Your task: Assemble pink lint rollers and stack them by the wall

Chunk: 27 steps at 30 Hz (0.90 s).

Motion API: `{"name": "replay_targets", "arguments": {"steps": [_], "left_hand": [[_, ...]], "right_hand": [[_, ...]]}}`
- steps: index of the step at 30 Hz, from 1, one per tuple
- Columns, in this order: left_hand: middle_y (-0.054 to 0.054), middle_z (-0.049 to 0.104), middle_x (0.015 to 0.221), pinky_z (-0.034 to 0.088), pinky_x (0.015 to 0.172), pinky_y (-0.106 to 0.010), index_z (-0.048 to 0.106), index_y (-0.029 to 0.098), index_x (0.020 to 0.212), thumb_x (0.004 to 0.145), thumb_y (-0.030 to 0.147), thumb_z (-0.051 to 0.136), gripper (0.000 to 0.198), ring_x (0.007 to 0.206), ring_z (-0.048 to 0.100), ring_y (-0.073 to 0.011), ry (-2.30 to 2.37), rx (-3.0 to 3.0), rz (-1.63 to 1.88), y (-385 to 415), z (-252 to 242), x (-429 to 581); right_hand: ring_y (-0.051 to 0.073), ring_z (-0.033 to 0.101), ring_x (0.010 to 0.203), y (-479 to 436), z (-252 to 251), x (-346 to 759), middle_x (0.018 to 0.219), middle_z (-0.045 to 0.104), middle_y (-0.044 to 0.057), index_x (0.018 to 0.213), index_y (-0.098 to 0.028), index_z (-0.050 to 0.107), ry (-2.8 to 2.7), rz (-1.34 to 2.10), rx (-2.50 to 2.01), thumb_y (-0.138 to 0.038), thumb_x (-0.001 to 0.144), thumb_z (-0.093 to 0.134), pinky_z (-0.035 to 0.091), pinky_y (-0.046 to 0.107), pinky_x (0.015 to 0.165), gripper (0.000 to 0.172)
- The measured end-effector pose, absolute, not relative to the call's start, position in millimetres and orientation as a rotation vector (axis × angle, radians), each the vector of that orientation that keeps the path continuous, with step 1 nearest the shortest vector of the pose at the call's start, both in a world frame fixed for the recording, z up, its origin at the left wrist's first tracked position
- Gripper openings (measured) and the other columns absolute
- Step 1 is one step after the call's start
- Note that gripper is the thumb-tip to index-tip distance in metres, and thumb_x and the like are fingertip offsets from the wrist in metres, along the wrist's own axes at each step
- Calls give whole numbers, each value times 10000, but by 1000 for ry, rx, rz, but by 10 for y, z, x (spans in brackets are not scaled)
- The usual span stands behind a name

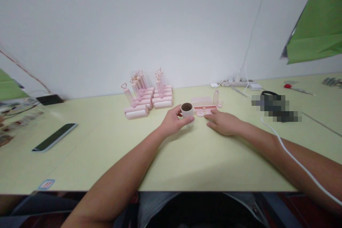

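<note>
The step in hand looks like fingering the pink discs (200, 113); lifting one would call for a fingertip pinch. At the pink case's (197, 107) nine o'clock, the left hand (172, 121) grips a white roll (187, 114), hollow end up. The right hand (223, 123), palm down at four o'clock, reaches the discs; whether it pinches one, I cannot tell.

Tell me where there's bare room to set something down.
The table is bare between the forearms toward its front edge, and between the dark-topped slab and the pink lint rollers. Crowded: around the white roll in the left hand and the pink case by the right hand.
</note>
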<state>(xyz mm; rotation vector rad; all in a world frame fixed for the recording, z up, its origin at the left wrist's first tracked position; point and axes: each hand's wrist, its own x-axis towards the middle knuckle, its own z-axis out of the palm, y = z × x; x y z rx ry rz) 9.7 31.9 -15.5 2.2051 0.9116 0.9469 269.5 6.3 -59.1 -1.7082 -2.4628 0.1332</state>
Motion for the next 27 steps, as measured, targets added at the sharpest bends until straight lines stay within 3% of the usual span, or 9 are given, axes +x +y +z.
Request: {"name": "replay_targets", "arguments": {"steps": [8, 16, 20, 23, 27], "left_hand": [[-41, 713, 982, 478, 767, -295, 675, 174, 1027, 786, 472, 709, 385, 860, 629, -185, 916, 2232, 919, 317, -170, 93], [-34, 706, 953, 471, 757, -291, 672, 175, 1019, 776, 477, 718, 391, 829, 615, -177, 903, 2222, 903, 307, -163, 90], [-30, 697, 937, 468, 752, -288, 673, 173, 1013, 775, 488, 714, 397, 818, 607, -174, 910, 2231, 874, 319, -184, 85], [-29, 686, 926, 457, 736, -280, 672, 169, 1021, 775, 498, 708, 412, 811, 597, -172, 921, 2229, 863, 312, -187, 97], [-18, 669, 911, 431, 700, -263, 669, 174, 1083, 780, 509, 695, 453, 781, 571, -161, 892, 2244, 825, 261, -158, 138]], "right_hand": [[295, 630, 1073, 55, -575, 2711, 1341, 513, 149, 1339, -283, 587, -2417, 134, -1656, -492, 952, 440, 467, 405, 890, 464], [310, 628, 1059, 90, -602, 2738, 1256, 597, 148, 1334, -276, 603, -2443, 174, -1642, -472, 939, 480, 474, 409, 872, 458], [303, 610, 1079, 90, -619, 2726, 1207, 614, 144, 1318, -254, 617, -2380, 187, -1570, -366, 937, 490, 471, 432, 921, 417], [285, 563, 1163, 58, -559, 2686, 1278, 593, 122, 1343, -255, 594, -2220, 229, -1348, -240, 922, 479, 465, 428, 969, 436], [231, 595, 1058, -100, -389, 2580, 1343, 525, 100, 1393, -291, 534, -2047, 368, -1019, -216, 936, 456, 533, 354, 805, 470]]}}
